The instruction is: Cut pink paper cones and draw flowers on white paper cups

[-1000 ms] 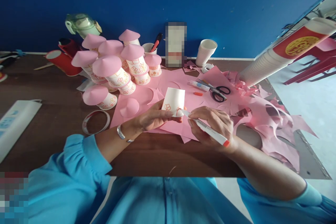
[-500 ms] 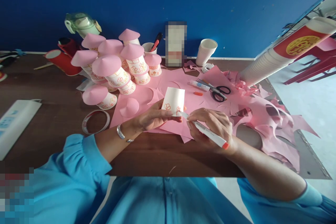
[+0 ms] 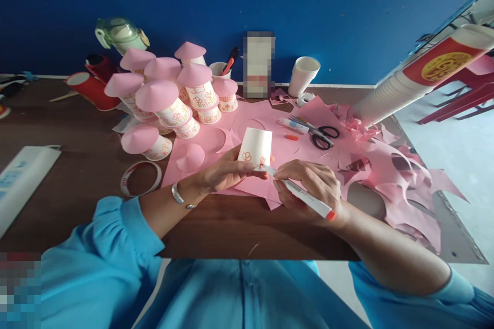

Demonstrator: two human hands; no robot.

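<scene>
My left hand [image 3: 229, 169] is closed around a white paper cup [image 3: 256, 143], tilted on its side above pink paper. Two orange flower drawings show near the cup's lower edge. In my right hand [image 3: 311, 185] is a white marker [image 3: 309, 199] with an orange end, its tip touching the cup by the right-hand flower. An orange marker cap [image 3: 291, 137] lies on the pink paper [image 3: 216, 185] behind the hands. Several decorated cups with pink paper cone roofs [image 3: 156, 96] stand to the left, and a single pink cone [image 3: 190, 158] lies in front of them.
Black-handled scissors [image 3: 322, 139] and a glue stick [image 3: 293, 125] lie beyond my right hand. Pink paper scraps [image 3: 401, 180] and a long stack of paper cups [image 3: 401, 87] are at right. A tape roll [image 3: 141, 179] sits at left; a white cup stack [image 3: 303, 76] stands by the wall.
The marker tip and my right hand have shifted very slightly left along the bottom of the right-hand flower. The left hand and cup are almost still.
</scene>
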